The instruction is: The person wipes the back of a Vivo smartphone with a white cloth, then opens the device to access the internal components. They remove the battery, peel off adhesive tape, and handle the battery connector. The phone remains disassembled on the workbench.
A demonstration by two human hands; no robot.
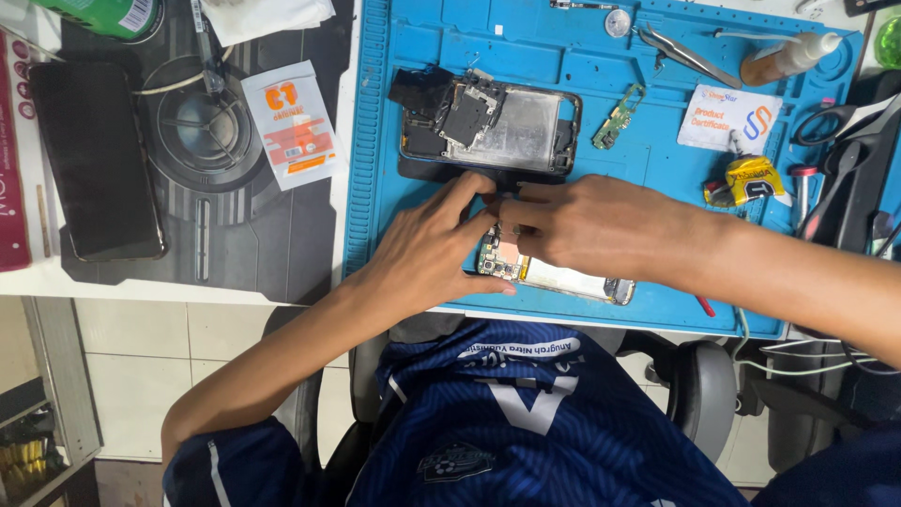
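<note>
Both hands are pinching the opened silver phone on the blue mat: left hand, right hand (it looks thin and breakable, so edges seem safest).

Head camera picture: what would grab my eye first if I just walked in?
Both bare hands, left hand and right hand, meet over an opened phone with bare circuit board at the near edge of the bright blue ridged work mat. Just beyond lies a second gutted phone frame with metal shielding, and far left a black glossy phone lies flat on a grey mat.
</note>
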